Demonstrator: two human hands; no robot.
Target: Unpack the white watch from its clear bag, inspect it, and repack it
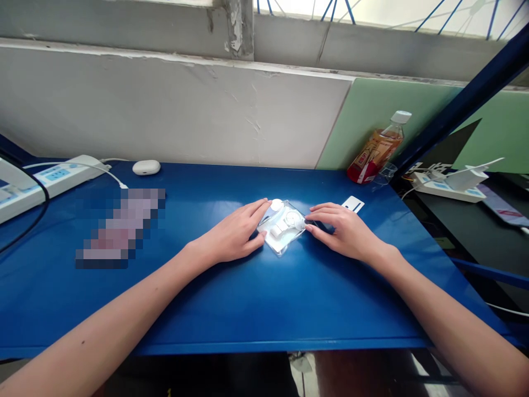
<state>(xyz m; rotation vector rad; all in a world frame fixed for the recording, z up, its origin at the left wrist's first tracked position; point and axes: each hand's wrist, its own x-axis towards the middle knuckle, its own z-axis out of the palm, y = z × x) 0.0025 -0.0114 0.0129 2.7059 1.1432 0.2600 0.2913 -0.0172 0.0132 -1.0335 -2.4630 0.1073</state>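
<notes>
A small clear plastic tray [282,227] holding white parts lies on the blue table [264,309] near its middle. My left hand [235,234] rests at the tray's left edge, fingers stretched toward it and touching its side. From the right, my right hand [343,229] has its fingertips pressed against the tray's right edge. Both hands grip the tray between them. A small white card [354,204] lies just behind my right hand.
A bottle of amber drink [377,150] stands at the back right against the green panel. A white earbud case [146,167] and a white power strip [61,175] with cable sit at the back left. Another power strip [448,184] lies right of the table.
</notes>
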